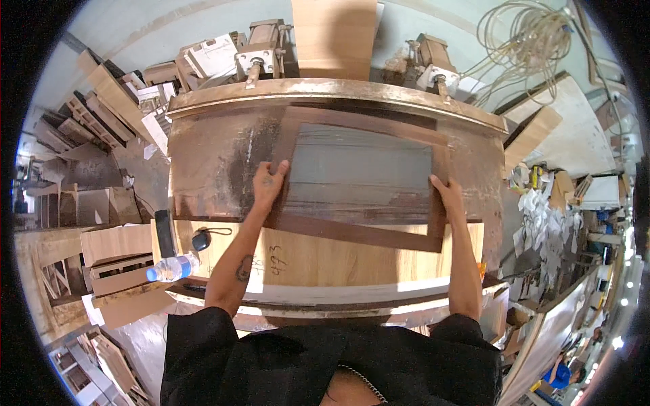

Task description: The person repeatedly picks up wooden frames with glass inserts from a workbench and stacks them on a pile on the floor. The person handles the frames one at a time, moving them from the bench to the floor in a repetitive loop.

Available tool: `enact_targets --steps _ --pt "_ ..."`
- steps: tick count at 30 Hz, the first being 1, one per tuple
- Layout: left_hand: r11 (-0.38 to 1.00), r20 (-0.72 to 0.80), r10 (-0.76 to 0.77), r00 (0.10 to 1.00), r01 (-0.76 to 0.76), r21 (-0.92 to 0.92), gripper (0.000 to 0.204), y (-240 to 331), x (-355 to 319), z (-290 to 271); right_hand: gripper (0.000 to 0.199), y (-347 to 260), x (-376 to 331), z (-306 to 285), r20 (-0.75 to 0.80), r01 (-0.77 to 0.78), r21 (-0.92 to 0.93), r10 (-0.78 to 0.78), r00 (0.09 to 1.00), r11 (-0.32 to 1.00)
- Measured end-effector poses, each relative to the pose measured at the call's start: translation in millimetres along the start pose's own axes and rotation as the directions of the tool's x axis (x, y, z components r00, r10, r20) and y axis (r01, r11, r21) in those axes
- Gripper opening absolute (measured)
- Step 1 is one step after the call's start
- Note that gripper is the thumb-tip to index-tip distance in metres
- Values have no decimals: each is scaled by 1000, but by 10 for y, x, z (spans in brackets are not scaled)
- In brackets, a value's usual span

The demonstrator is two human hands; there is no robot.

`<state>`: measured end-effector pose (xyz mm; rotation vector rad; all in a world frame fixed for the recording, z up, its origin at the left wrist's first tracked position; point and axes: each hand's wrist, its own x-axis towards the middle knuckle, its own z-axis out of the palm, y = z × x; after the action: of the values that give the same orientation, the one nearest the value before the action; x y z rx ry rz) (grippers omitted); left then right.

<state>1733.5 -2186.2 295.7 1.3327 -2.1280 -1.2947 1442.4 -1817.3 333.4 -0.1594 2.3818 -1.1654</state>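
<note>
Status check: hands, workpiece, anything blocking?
Left hand and right hand flat on the brown panel door frame. Frame lies on workbench. Nothing blocking.

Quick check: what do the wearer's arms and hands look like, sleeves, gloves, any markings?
Both hands are bare, no gloves: left hand, right hand. Forearms are uncovered below short black sleeves. A dark tattoo marks the left forearm, and smaller dark marks show on the back of the left hand.
</note>
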Motion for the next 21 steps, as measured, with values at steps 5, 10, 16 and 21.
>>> enact_targets --steps 5,10,16,21 --pt "830 -5 267 964 -227 509 75 -545 686 169 84 95 1064 336 59 173 -592 -172 983 787" --pt "781 -92 319 943 -207 590 86 -525 1009 666 98 470 1307 789 -103 282 -690 -476 874 667" --pt "716 -58 367 929 -242 655 81 -653 678 632 87 665 1012 826 -54 411 -564 -528 848 716" --pt "673 -86 406 910 -234 702 79 -590 690 655 79 648 980 813 -63 410 -629 -569 820 660"
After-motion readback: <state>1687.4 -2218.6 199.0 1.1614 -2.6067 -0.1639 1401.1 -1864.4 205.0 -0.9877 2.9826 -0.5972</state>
